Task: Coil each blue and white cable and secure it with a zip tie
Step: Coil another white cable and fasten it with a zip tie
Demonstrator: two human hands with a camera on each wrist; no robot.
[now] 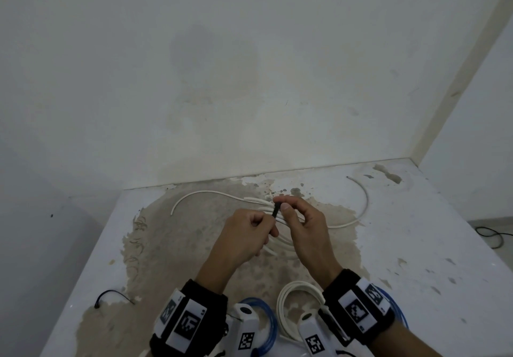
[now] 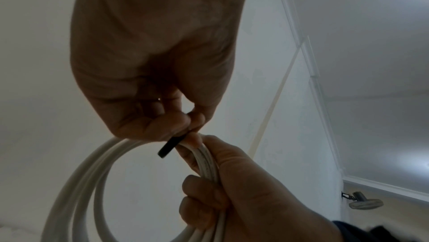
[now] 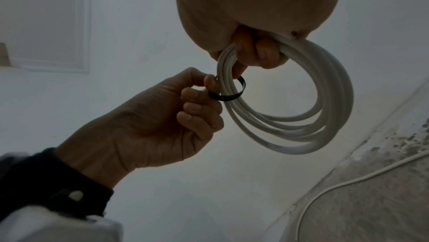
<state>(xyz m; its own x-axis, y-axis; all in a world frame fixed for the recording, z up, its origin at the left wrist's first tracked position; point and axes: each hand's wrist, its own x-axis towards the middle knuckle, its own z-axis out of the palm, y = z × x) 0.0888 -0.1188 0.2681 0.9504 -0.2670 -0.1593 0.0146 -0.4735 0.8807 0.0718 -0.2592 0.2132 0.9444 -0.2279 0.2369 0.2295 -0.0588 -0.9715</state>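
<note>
Over the middle of the table my right hand (image 1: pixel 284 204) grips a white cable coil (image 3: pixel 325 99) of several loops by its top, fingers curled round the bundle. A black zip tie (image 3: pixel 232 97) loops around the bundle just below that grip. My left hand (image 1: pixel 265 222) pinches the tie's end (image 2: pixel 167 146) between thumb and forefinger. In the head view the hands hide most of the coil (image 1: pixel 277 245). Near the table's front edge lie a coiled white cable (image 1: pixel 291 298) and two coiled blue cables (image 1: pixel 268 318) (image 1: pixel 399 312), partly hidden by my wrists.
A loose white cable (image 1: pixel 208 194) lies uncoiled across the back of the worn, stained table (image 1: pixel 416 245), curving round to the right (image 1: pixel 365 204). A spare black zip tie (image 1: pixel 111 297) lies at the front left. Walls close in behind and to the right. A dark cord (image 1: pixel 491 234) lies on the floor.
</note>
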